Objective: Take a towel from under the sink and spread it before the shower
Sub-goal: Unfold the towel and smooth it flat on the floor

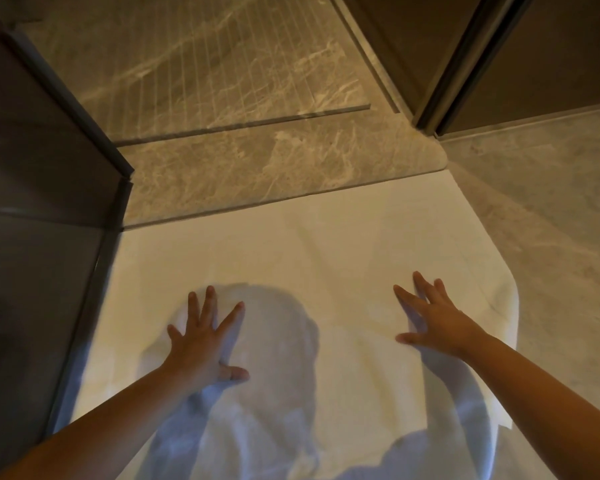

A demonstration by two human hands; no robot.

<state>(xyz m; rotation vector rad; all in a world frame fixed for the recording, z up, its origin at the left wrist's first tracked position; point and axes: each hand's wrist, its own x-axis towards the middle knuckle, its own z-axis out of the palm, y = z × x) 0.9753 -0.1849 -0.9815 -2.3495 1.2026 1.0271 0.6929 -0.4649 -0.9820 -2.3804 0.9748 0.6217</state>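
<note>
The towel (326, 244) is white and lies spread flat on the floor, its far edge running along the raised marble step of the shower (257, 168). Its left side lies against a dark wall; its right edge reaches the grey floor, with 1 corner rounded and slightly rumpled. A few soft creases cross it — shadow covers the near part.

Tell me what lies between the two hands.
Head view: only bare white towel, shadowed, between left hand and right hand; both press flat on it.
</note>
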